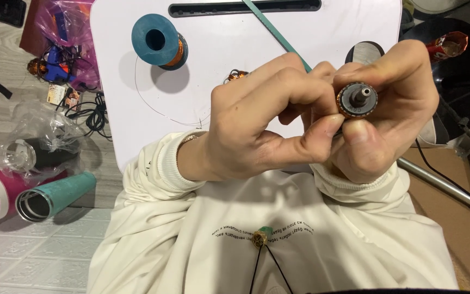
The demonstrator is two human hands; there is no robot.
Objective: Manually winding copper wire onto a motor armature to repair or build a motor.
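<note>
Fingers of the right hand (393, 103) are clenched around a small round motor core (357, 99), copper windings showing at its rim and a short metal shaft pointing toward the camera. The left hand (262, 122) is curled in from the left, its thumb and forefinger pinched together right at the near-left edge of the core; whether they grip a strand of wire there I cannot tell, since anything that thin is lost against the skin.

The core is held up in the air, in front of the chest and above the near edge of the white lap table (137, 125). Farther left on the table stands 1 teal spool of copper wire (159, 41), and a thin loose strand (153, 111) loops across the tabletop toward the hands.

Risks, as I judge them: the loose strand could kink or snag on the table edge if pulled sharply, and such fine wire could snap. With the core pinched only by fingertips, a slip could send it down onto the cream sweatshirt (278, 239) or the floor. A fingernail pressing on the windings might scrape their coating.
</note>
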